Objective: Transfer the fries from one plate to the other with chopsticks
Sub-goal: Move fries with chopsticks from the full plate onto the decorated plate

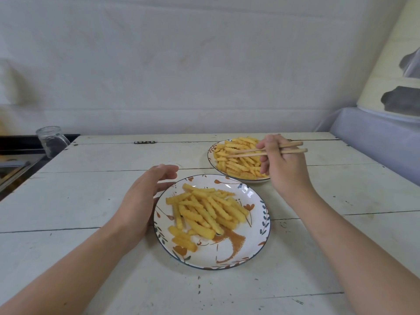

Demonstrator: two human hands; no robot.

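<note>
The near plate (259, 228), a round white ceramic dish with a dark rim and orange-and-blue floral print, serves as the landmark. It carries a pile of yellow crinkle-cut fries (204, 208), most with long axes running from far-left to near-right across the dish; a few at the near-left edge lie crosswise.

The left hand (145, 196) rests against the left rim of the near plate, fingers spread and relaxed, holding nothing. Judged purpose: to steady the dish against sliding on the white painted wooden surface (91, 201).

Beyond and to the right of the near plate, almost touching it, sits the far plate (212, 153), a similar white ceramic dish, loaded with a fuller heap of fries (236, 160) lying in mixed directions.

The right hand (281, 164) pinches a pair of pale wooden chopsticks (250, 152) near their butt ends. Their long axis runs nearly level, tips pointing left into the far heap, butts to the right. The tips lie close together; whether they grip a fry cannot be told. Judged step: picking up from the far plate.
</note>
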